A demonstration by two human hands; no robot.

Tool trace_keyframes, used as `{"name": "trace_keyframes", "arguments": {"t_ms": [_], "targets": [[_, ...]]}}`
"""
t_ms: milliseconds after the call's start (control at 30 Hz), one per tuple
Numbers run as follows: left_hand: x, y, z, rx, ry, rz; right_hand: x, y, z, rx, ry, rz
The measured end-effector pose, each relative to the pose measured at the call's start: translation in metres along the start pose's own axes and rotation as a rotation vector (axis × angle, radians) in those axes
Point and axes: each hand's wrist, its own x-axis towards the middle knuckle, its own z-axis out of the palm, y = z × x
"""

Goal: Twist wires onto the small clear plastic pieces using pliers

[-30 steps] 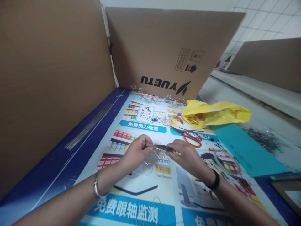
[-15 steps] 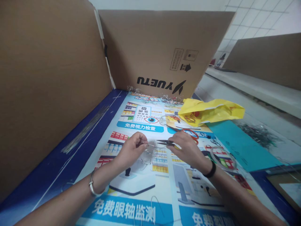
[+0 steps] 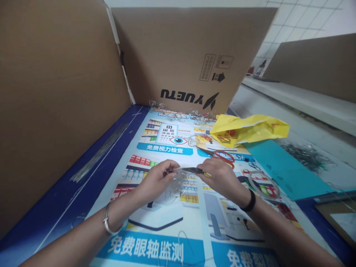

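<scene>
My left hand point(image 3: 161, 176), a silver bangle on its wrist, is closed in a pinch on thin bent wire point(image 3: 175, 187) that hangs in loops below the fingers. My right hand point(image 3: 221, 178) is wrapped round a pair of pliers point(image 3: 191, 170) with dark jaws and yellow on the handle. The jaws point left and reach the wire close to my left fingertips; whether they grip it is too small to tell. Behind my right hand lie scissors point(image 3: 226, 157) with orange-red handles, partly hidden by it.
A yellow bag point(image 3: 250, 129) lies open at the back right. Straight wires point(image 3: 100, 154) lie along the left, and tangled wire bits point(image 3: 200, 116) sit by the cardboard wall point(image 3: 189, 44). A coil point(image 3: 264, 185) and a turquoise sheet point(image 3: 289, 174) are at the right.
The pliers have come nearer to my left fingers, and their jaws look more closed. The view has tilted slightly, and more of the scissors shows.
</scene>
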Motion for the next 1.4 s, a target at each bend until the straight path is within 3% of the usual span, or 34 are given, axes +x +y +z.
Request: {"name": "trace_keyframes", "arguments": {"t_ms": [133, 267, 500, 767, 1400], "targets": [[0.000, 0.002, -0.001, -0.120, -0.101, -0.056, 0.000, 0.001, 0.000, -0.008, 0.013, -0.025], [0.001, 0.003, -0.002, -0.203, -0.104, -0.123, 0.000, 0.001, 0.000, -0.029, 0.023, -0.036], [0.005, 0.001, 0.006, -0.110, -0.018, -0.151, 0.000, -0.005, -0.001, -0.073, 0.020, -0.024], [0.006, -0.001, 0.014, -0.145, -0.026, -0.168, -0.001, -0.009, -0.001, -0.074, 0.048, -0.036], [0.003, -0.004, 0.014, 0.109, -0.003, -0.111, -0.002, -0.009, 0.002, -0.030, 0.042, -0.025]]}}
